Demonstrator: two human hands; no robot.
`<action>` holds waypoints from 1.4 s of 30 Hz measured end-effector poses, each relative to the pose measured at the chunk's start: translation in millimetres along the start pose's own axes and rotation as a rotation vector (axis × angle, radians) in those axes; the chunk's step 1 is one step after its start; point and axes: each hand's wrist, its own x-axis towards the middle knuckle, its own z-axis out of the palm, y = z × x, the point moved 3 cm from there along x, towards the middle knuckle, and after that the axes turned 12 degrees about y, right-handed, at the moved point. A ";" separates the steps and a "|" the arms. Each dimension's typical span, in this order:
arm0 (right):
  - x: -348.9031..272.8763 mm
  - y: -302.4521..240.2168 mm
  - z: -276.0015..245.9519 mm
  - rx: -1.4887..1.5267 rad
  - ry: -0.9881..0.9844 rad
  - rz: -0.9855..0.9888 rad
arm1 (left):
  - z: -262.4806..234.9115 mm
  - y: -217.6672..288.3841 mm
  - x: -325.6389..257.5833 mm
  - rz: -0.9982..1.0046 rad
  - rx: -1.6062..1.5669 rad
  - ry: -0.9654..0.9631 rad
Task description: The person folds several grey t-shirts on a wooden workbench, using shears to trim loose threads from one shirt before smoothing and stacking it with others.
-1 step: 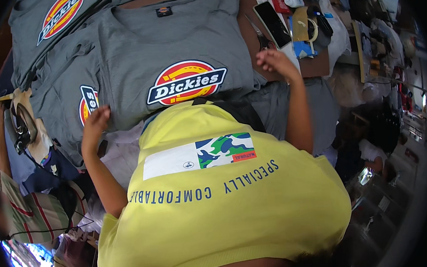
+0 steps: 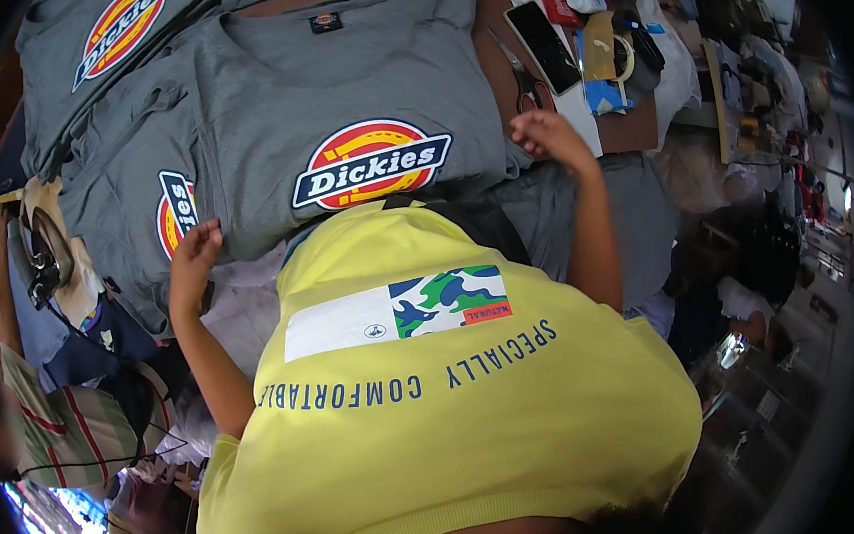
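Note:
A grey T-shirt (image 2: 332, 84) lies spread before me, its scooped neckline away from me. On it is a red, yellow and dark blue oval print (image 2: 374, 164) near the edge closest to me. My left hand (image 2: 193, 257) is by the shirt's near left edge, beside a second, partly folded-over print (image 2: 176, 212); its fingers are loosely bent with nothing visible in them. My right hand (image 2: 556, 140) hovers off the shirt's right side, fingers loosely curled and apart, holding nothing I can see. Just beyond it lie black-handled scissors (image 2: 527, 88).
On the brown table (image 2: 491, 21) to the right are a phone (image 2: 542, 47), a tape roll (image 2: 623, 58) and a white plastic bag (image 2: 673, 57). Another grey shirt (image 2: 49, 56) lies far left. A person's plaid garment (image 2: 79, 435) shows at left.
Both hands have shifted only slightly: my right hand came a little nearer to me, uncovering the scissors' handles. The shirts have not visibly moved.

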 end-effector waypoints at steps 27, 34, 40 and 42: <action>-47.0 -6.6 58.9 -0.466 -0.080 -0.661 | 22.9 18.5 -42.7 0.506 0.472 0.310; -63.4 15.1 60.3 -0.498 -0.222 -0.491 | 1.4 16.6 -41.5 0.484 0.623 0.428; -73.4 46.7 72.4 -0.883 0.027 -0.657 | 12.1 36.9 -18.1 0.834 0.527 0.672; -74.0 43.9 69.0 -0.960 0.090 -0.608 | 36.0 62.9 4.3 0.897 0.275 0.632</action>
